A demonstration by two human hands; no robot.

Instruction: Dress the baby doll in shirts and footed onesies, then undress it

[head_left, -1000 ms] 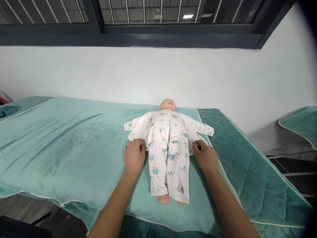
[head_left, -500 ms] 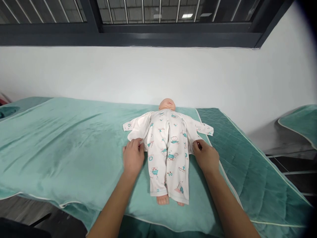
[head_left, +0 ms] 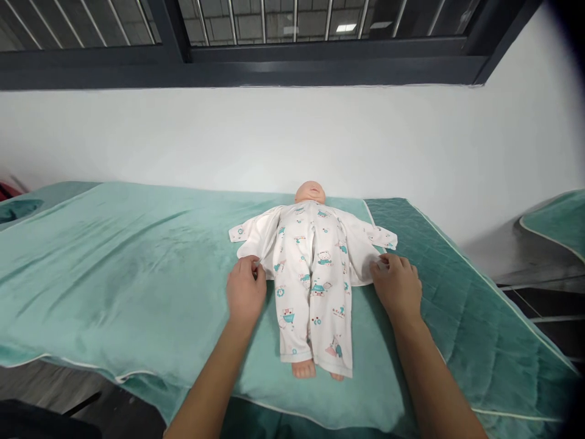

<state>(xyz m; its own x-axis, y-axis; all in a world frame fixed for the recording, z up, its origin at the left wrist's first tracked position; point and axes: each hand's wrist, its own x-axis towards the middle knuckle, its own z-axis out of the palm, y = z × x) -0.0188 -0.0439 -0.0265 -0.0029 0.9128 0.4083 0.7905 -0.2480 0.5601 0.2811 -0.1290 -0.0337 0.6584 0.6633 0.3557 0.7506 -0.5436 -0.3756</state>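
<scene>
A baby doll lies on its back on the bed, head toward the wall, bare feet toward me. It wears white printed pants and a white long-sleeved baby shirt whose front panels are spread out to both sides. My left hand is closed in a pinch on the edge of the shirt's left panel. On the other side, my right hand pinches the right panel's edge, holding it out flat from the doll's side. Both fingertip grips are partly hidden by the hands.
A light green blanket covers the bed, with a darker quilted green cover on the right. Behind stands a white wall below a dark-framed, barred window. Another green-covered edge juts in at the far right.
My right hand has moved outward to the right, and the shirt's right panel is now spread wider. My left hand stays nearly in place. The view has shifted slightly.
</scene>
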